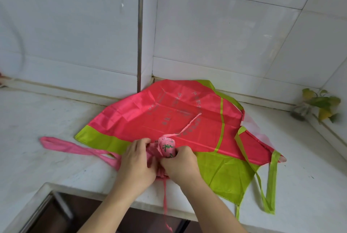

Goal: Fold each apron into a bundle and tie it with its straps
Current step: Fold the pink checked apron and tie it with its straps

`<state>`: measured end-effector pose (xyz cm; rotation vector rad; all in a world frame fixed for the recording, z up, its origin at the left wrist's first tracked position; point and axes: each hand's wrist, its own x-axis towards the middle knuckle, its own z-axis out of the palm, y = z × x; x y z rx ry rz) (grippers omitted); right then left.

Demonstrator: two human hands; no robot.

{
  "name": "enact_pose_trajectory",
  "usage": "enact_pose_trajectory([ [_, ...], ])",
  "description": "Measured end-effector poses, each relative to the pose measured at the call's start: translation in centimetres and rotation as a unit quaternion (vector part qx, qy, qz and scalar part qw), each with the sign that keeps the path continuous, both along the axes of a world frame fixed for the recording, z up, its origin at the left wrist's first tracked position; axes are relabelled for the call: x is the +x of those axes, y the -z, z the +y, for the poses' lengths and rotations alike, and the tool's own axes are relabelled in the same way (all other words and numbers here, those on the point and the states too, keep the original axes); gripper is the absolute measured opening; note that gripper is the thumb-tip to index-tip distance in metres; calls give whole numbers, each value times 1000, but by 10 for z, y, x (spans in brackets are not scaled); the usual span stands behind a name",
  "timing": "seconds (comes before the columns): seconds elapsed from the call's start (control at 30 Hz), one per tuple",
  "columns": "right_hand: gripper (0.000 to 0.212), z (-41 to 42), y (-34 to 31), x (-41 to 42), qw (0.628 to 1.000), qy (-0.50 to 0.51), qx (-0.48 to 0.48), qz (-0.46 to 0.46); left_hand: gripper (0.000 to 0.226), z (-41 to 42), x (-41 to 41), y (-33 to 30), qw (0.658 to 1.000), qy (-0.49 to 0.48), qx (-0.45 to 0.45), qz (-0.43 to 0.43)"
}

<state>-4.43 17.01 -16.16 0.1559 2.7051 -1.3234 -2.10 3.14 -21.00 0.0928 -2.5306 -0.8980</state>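
Both of my hands meet over a small pink bundle (165, 151) near the worktop's (47, 138) front edge. My left hand (138, 163) curls its fingers round the bundle's left side; my right hand (181, 165) grips its right side, fingers bent tight on the cloth. One thin pink strap (185, 126) runs up from the bundle, another (166, 206) hangs over the front edge. Behind the bundle a red and green apron (169, 112) lies spread flat toward the back corner, its green straps (270, 182) trailing at the right. A pink strip (75, 147) lies to the left. A leafy plant (319, 105) stands at the far right edge.
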Motion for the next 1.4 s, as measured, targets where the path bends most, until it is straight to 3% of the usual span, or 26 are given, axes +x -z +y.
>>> enact_pose_trajectory([
  [0.1,8,8,2,3,998,0,-42,37,52,-3,5,-4,996,5,54,75],
  [0.2,17,26,-7,7,989,11,-140,37,33,-4,20,-12,984,-1,137,116],
  [0.23,18,33,-12,9,981,13,-190,29,30,-3,28,-16,979,-1,174,103],
  [0.33,15,56,-31,17,956,16,-293,25,68,13,52,-38,949,19,311,-38],
  [0.37,14,63,-36,20,949,16,-314,28,75,22,57,-46,915,49,379,-127],
  [0.43,14,71,-43,26,936,9,-350,24,83,38,62,-60,803,135,499,-296],
  [0.5,14,74,-47,35,932,-9,-361,24,74,53,61,-67,725,179,586,-314],
  [0.53,14,76,-49,40,933,-20,-359,29,68,59,58,-66,715,184,612,-285],
  [0.6,18,78,-51,48,939,-44,-338,47,62,66,52,-67,710,173,647,-218],
  [0.67,24,83,-51,53,943,-47,-322,64,39,72,48,-70,717,162,652,-184],
  [0.8,15,98,-55,55,949,-34,-307,68,12,77,46,-73,807,86,568,-138],
  [0.87,7,107,-57,57,944,-48,-322,42,10,81,50,-79,824,86,548,-116],
  [1.0,18,122,-60,62,933,-65,-353,-16,35,85,53,-81,808,104,568,-119],
  [1.13,26,135,-62,64,916,-77,-390,-57,45,88,55,-77,786,122,589,-139],
  [1.27,15,145,-60,65,898,-83,-430,-48,36,93,59,-80,781,194,580,-123],
  [1.4,15,148,-56,68,856,-50,-512,-50,33,97,57,-77,741,232,619,-119],
])
